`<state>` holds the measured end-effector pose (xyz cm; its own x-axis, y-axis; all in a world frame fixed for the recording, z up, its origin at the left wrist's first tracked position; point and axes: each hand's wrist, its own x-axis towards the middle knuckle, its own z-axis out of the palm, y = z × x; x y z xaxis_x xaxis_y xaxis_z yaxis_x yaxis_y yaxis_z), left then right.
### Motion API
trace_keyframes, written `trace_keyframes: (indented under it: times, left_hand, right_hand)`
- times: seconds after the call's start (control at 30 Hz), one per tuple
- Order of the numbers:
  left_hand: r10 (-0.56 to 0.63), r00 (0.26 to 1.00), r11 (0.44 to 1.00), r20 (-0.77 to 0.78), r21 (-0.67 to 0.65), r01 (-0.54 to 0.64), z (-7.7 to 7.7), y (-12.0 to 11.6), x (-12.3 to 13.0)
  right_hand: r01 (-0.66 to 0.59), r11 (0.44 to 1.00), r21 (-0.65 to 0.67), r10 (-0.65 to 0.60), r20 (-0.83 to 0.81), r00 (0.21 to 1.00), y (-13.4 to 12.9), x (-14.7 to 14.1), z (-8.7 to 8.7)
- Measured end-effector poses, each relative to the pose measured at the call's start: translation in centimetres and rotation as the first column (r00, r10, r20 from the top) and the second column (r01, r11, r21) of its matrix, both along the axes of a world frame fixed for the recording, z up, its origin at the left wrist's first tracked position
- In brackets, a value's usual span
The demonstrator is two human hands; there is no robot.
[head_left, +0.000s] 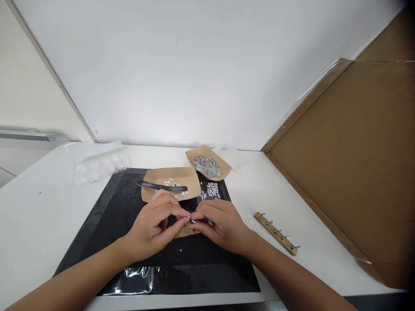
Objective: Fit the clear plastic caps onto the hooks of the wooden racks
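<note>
My left hand (158, 220) and my right hand (223, 222) meet fingertip to fingertip over the black mat (106, 224). Between them is a small shiny metal piece (192, 220), pinched by the right thumb and forefinger. The left thumb and forefinger are closed too, touching the piece or something tiny and pale that I cannot make out. Beneath the hands, a yellowish wooden piece (183, 233) lies mostly hidden. Just beyond the left hand, a black nail file (162, 186) rests across a brown paper tray (152, 175) containing small white bits.
Farther back, another paper tray (225, 168) carries colourful small pieces. A dark sheet with white strips (212, 190) lies behind my right hand. On the right are a wooden strip with metal clips (275, 233) and a cardboard panel (350, 164). Clear plastic packaging (100, 166) sits back left.
</note>
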<state>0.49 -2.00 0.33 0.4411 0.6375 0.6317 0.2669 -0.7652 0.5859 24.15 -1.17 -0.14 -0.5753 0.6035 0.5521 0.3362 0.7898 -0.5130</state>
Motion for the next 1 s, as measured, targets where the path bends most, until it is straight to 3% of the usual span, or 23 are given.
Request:
trace_keyframes:
  times: [0.23,0.4,0.53,0.63,0.77,1.0]
  left_hand:
    - [-0.016,0.999,0.975,0.040,-0.221,0.024,0.1,-0.1,0.1]
    - [-0.022,0.996,0.959,0.092,-0.281,0.047,0.2,-0.2,0.1]
    - [-0.036,0.994,0.952,0.104,-0.298,0.066,0.4,-0.3,0.1]
    - [-0.050,0.994,0.953,0.094,-0.294,0.076,0.3,-0.4,0.0]
    - [-0.073,0.994,0.965,0.077,-0.247,0.090,0.0,-0.3,0.0]
    - [-0.062,0.998,0.991,0.016,-0.118,0.063,0.2,0.1,0.2]
  right_hand:
    - [-0.033,0.992,-0.120,0.022,-0.089,0.996,-0.5,-0.2,0.6]
    - [-0.045,0.971,-0.233,0.012,-0.143,0.990,-0.7,-0.4,0.9]
    - [-0.049,0.968,-0.248,0.012,-0.147,0.989,-0.7,-0.5,1.0]
    - [-0.026,0.983,-0.181,0.003,-0.122,0.992,-0.5,-0.4,0.7]
    - [0.006,1.000,0.011,-0.005,-0.036,0.999,-0.1,-0.1,-0.1]
    - [0.074,0.959,0.274,-0.103,0.095,0.990,0.0,0.2,0.0]
